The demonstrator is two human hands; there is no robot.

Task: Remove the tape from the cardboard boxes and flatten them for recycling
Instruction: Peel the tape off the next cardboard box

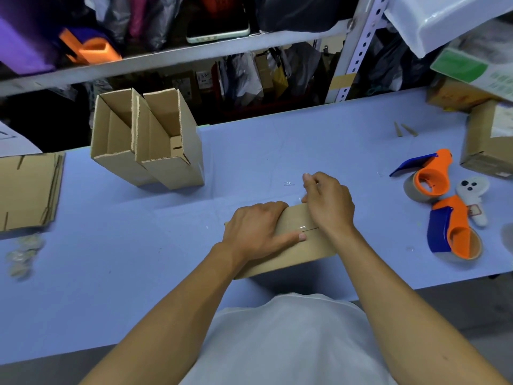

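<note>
Right hand grip: the right hand (329, 202), just right of frame centre, has its fingers curled at the far edge of the box, pinching what looks like a strip of clear tape (302, 227); the tape itself is only a faint glint, so how much is lifted I cannot tell.
Left hand grip: the left hand (256, 227) lies over the box's left part, fingers wrapped over its far edge, thumb stretched flat along the top beside the seam.
Box in hand: the cardboard box (294, 245) lies at centre frame on the blue table (125, 273), near its front edge, tilted a little clockwise.
Doing it well: I judge the peel should run low and along the seam, slowly, with the thumb pressing just behind the lifting line so the paper face does not tear off with the tape.
Risk: clear tape may split into slivers; a fresh pinch close to the cardboard would help.
Waiting work: two opened boxes (147, 140) stand upright at upper left.
Flattened stack: flattened cardboard (27, 190) lies at the left edge.
Nearby: two tape dispensers (441, 207) lie at the right.
</note>
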